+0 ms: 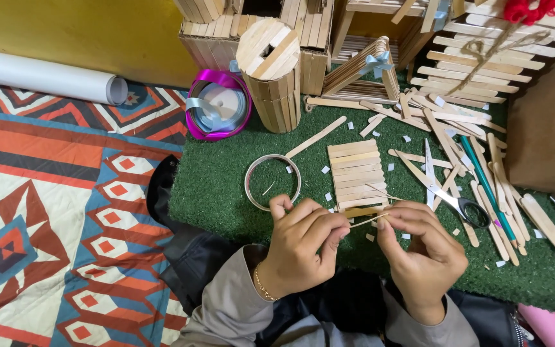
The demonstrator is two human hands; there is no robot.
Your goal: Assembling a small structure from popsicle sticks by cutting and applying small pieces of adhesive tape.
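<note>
My left hand (300,247) and my right hand (422,250) are close together over the green turf mat (226,173). Both pinch the ends of one thin wooden stick (366,222) held level between them. Just beyond the stick lies a flat panel of glued craft sticks (356,172). A metal ring (272,182) sits on the mat to the left of the panel. Scissors (448,193) with black handles lie to the right, close to my right hand.
Several loose craft sticks (457,138) and paper scraps litter the mat. A round stick-built barrel (271,71), a purple ribbon spool (218,106), stick houses and a cardboard box (547,109) stand behind. A white paper roll (40,76) lies on the patterned rug (65,212).
</note>
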